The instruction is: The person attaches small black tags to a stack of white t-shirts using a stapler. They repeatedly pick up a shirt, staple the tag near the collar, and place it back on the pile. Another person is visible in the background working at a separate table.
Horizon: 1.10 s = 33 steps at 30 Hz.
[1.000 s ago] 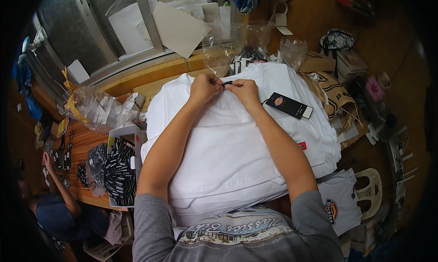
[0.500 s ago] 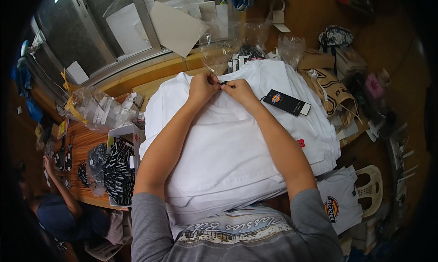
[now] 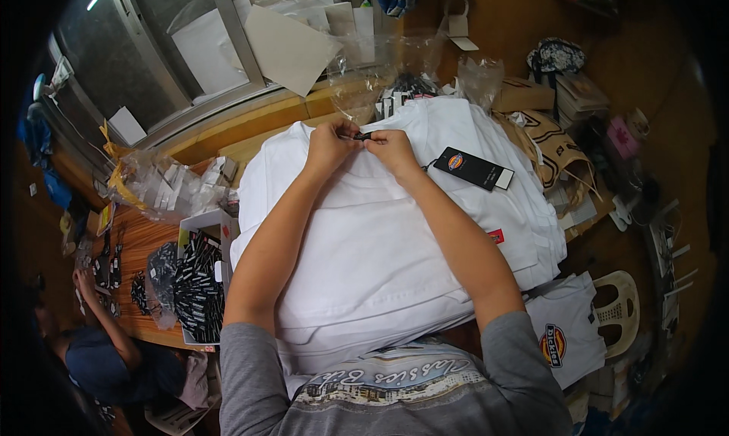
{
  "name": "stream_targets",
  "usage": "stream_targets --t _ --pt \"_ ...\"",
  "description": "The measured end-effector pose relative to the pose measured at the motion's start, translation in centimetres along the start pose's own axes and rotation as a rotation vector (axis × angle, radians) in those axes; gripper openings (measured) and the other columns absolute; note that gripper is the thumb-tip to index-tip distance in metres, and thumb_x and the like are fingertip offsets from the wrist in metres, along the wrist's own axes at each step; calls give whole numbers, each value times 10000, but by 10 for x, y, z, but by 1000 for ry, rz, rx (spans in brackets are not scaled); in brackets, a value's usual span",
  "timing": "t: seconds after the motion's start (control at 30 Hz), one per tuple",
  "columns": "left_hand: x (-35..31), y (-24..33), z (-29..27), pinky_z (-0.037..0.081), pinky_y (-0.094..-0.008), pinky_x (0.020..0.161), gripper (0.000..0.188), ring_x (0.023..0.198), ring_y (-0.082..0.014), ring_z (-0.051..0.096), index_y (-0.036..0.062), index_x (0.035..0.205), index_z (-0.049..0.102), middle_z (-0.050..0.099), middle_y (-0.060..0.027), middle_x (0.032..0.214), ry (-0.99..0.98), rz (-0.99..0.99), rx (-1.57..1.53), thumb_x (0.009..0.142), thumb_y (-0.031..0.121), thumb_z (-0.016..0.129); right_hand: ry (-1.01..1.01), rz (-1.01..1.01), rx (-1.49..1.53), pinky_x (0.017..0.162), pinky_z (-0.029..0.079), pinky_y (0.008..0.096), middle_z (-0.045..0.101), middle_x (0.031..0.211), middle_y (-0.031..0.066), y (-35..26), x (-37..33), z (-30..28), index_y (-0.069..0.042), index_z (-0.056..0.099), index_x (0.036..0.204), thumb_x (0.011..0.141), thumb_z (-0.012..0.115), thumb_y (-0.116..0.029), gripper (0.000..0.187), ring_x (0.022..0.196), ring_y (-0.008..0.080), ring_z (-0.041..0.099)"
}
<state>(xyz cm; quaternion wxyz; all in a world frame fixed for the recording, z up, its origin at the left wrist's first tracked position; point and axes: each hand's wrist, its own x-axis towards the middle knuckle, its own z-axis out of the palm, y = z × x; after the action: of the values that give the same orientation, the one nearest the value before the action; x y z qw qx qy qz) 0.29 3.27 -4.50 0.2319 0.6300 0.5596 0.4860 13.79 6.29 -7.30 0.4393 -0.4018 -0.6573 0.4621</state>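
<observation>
A white T-shirt [image 3: 364,239] lies flat on top of a thick stack of similar white shirts in front of me. At its neckline my left hand [image 3: 329,145] and my right hand [image 3: 390,147] are close together, fingertips pinched on a small black piece [image 3: 362,136]. Its exact kind is too small to tell, and the fingers partly cover it. A black hang tag [image 3: 472,168] with a colored emblem and a white patch lies on the shirt beside my right forearm. Its dark cord runs toward my right hand. A small red label [image 3: 496,236] shows on the shirt's right side.
An open box of black tags [image 3: 201,284] stands left of the stack, near a clear bag of white pieces [image 3: 163,185]. Another person [image 3: 114,360] works at lower left. A brown paper bag [image 3: 547,147] and a plastic chair [image 3: 616,311] are at right.
Both hands stay pinched at the neckline and have shifted slightly left, showing a bit more of the black piece. The hang tag appears slightly further left in the picture.
</observation>
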Motion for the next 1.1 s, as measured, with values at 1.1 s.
stream_targets --t 1.1 --pt "-27 43 -32 443 -287 616 60 623 -236 549 -26 687 564 572 -154 696 -360 192 807 678 30 548 -263 -211 -809 612 450 300 588 679 124 -38 -32 -56 -28 598 656 589 615 -41 70 645 241 570"
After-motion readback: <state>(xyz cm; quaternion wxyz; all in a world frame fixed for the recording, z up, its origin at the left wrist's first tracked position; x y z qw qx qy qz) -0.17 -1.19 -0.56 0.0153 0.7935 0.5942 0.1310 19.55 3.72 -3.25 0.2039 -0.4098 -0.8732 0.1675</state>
